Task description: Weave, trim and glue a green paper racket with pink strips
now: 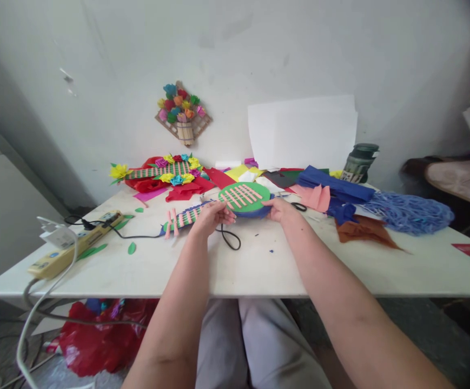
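Observation:
A paper-craft banjo-like instrument (254, 195) lies across the middle of the table, its round green body to the right and its long neck to the left. Pink strips cross the green face, and a blue edge shows below it. My left hand (215, 216) is closed on it where neck meets body. At the body's right rim, my right hand (278, 209) pinches the edge between thumb and fingers. Pink pegs (172, 222) stick out at the neck's far end. A black cord (231, 246) loops on the table just below the neck.
A flower-trimmed instrument (157, 172) lies at the back left. Crepe paper (336, 183) and blue shredded strands (413, 212) lie to the right, near a dark bottle (359, 162). A power strip (76, 246) with cables sits on the left, beside green paper leaves (131, 248).

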Motion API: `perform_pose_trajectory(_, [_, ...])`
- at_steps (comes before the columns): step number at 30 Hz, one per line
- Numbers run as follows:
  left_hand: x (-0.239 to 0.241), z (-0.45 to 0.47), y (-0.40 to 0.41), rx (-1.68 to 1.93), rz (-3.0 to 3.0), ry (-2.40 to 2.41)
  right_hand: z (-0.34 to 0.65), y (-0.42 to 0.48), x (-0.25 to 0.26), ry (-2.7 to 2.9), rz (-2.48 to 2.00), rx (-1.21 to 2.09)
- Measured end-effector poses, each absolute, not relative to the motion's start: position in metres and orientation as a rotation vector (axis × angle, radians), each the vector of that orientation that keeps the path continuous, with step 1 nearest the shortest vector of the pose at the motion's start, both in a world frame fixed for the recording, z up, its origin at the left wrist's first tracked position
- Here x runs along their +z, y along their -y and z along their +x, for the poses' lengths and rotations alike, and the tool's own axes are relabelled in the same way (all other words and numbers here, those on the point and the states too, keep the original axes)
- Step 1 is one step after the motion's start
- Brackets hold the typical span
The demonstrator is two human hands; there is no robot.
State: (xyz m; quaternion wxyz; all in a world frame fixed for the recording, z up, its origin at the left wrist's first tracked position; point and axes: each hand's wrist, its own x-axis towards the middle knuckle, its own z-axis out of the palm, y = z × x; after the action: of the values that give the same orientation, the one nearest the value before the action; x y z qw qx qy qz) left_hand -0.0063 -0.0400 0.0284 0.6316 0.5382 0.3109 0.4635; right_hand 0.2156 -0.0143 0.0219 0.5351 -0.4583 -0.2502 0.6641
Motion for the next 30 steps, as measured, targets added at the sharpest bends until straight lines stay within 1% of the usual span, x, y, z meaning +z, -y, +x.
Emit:
perform_pose_trajectory(4, [0.028,-0.004,0.045,0.777,1.26,-0.838,0.222,0.014,0.025,0.613,-1.042,1.557])
perform_pose_trajectory(6, [0.026,-0.002,0.045,0.736,1.22,-0.968,0.223,0.015,0.027,0.631,-0.995,1.522])
perform_pose_trajectory(7, [0.025,0.0,0.044,0.781,1.19,-1.028,0.222,0.015,0.028,0.643,-0.97,1.502])
perform_pose_trajectory(9, [0.023,0.003,0.042,0.983,1.139,-1.069,0.22,0.017,0.03,0.681,-0.93,1.455])
perform_pose_trajectory(11, [0.021,0.005,0.037,1.224,1.11,-0.975,0.217,0.018,0.03,0.732,-0.905,1.405])
perform_pose_trajectory(13, [0.02,0.005,0.033,1.359,1.072,-0.878,0.213,0.018,0.029,0.775,-0.876,1.371])
perform_pose_trajectory(20, [0.018,0.001,0.025,1.531,1.0,-0.832,0.205,0.017,0.023,0.825,-0.788,1.383])
perform_pose_trajectory(30, [0.021,-0.003,0.029,1.593,0.944,-0.811,0.205,0.009,0.015,0.827,-0.805,1.429])
